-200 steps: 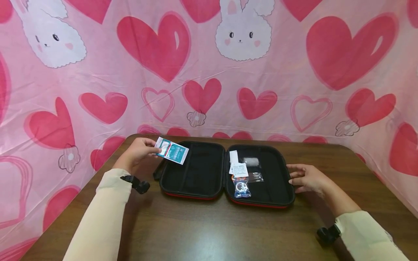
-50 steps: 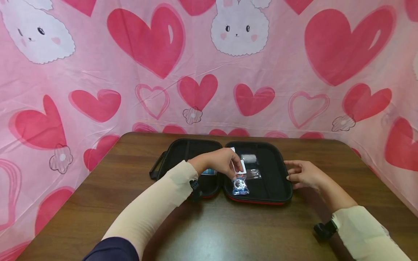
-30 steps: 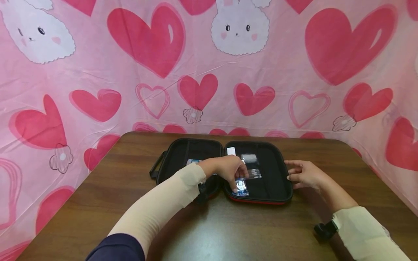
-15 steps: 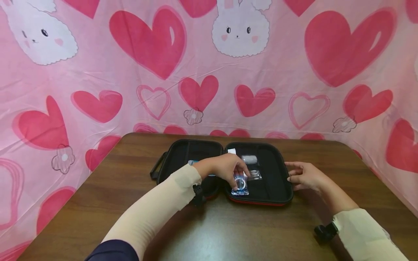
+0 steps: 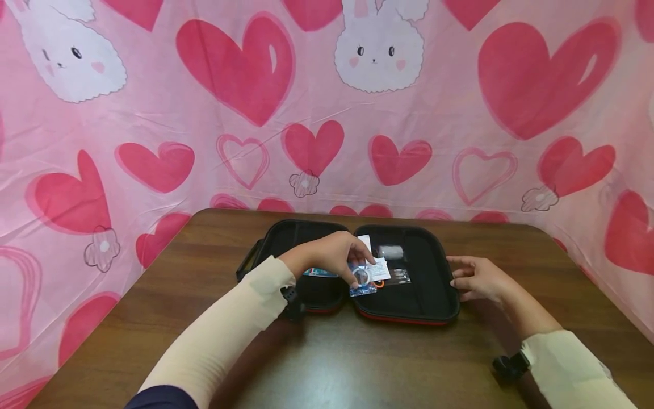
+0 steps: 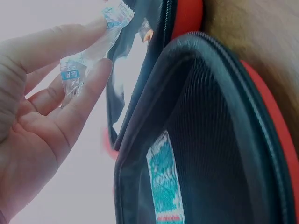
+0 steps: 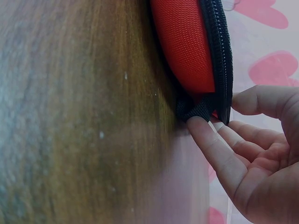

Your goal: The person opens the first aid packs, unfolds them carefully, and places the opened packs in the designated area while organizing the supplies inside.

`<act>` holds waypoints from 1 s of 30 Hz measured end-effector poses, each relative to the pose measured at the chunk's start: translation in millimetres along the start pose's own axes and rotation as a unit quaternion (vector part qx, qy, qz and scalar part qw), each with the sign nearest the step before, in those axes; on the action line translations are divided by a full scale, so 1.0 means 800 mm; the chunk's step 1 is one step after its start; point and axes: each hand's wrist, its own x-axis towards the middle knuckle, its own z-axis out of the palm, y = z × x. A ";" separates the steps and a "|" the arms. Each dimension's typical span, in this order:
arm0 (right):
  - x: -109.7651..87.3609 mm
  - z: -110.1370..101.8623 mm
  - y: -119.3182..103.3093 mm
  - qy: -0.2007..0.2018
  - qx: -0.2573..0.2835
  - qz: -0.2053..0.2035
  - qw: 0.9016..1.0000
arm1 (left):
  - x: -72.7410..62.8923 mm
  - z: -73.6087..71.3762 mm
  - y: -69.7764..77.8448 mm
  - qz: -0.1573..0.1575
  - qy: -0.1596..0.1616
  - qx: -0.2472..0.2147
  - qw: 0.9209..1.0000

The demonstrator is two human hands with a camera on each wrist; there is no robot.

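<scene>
My left hand (image 5: 337, 253) pinches a small clear-and-blue plastic packet with a white ring-shaped roll inside (image 5: 361, 278), above the hinge side of the case's right half. In the left wrist view, the crinkled packet (image 6: 117, 18) sits between thumb and fingers. The black-lined zip case (image 5: 431, 295) lies open flat, its outer shell red. My right hand (image 5: 482, 278) holds the case's right edge; in the right wrist view the thumb is at the zipper rim and a finger at the black strap loop (image 7: 196, 111). A teal packet (image 6: 166, 182) lies in the left half.
Inside the right half are a white printed slip (image 5: 379, 268), a wrapped white roll (image 5: 390, 253), a clear bag of thin white-tipped items (image 5: 401, 276) and a bit of orange (image 5: 379, 284). The wooden table (image 5: 327, 363) meets a pink heart-print cloth (image 5: 409, 113) behind.
The teal packet, earlier in my left hand, now lies in the left half. My left hand has since gripped the ring packet and lifted it leftward. The right hand stays on the case edge.
</scene>
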 end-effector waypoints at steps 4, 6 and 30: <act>0.000 -0.001 0.000 0.000 -0.003 0.002 1.000 | -0.014 -0.008 -0.006 -0.010 0.012 -0.008 1.000; 0.000 -0.001 0.000 0.001 -0.001 0.002 1.000 | -0.021 -0.012 -0.010 -0.014 0.022 -0.013 1.000; 0.001 0.001 0.002 0.002 -0.003 0.002 1.000 | -0.111 -0.037 -0.048 -0.062 0.118 -0.078 0.988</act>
